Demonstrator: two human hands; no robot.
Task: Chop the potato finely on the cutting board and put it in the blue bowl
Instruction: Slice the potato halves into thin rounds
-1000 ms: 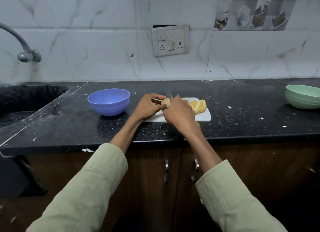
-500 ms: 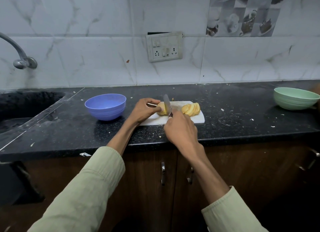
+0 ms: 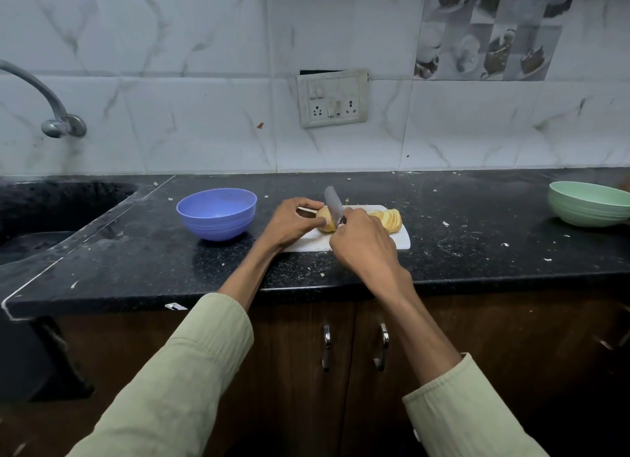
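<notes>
Mid-frame on the black stone countertop (image 3: 477,252): white rectangular plastic cutting board (image 3: 404,240), bearing yellow uncut potato piece (image 3: 325,219) left, fanned yellow potato slices (image 3: 390,219) right. Round blue plastic bowl (image 3: 216,213) just left of board; round green bowl (image 3: 589,202) far right; sink basin (image 3: 51,211) far left.

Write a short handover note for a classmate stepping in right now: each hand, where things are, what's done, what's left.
Left hand grips the uncut potato end on the cutting board.
Right hand holds the knife, blade against that end.
Done: slices lie fanned on the board's right side.
Left: finish slicing, chop finely, move all into the blue bowl, left of the board, nothing visible inside.
</notes>
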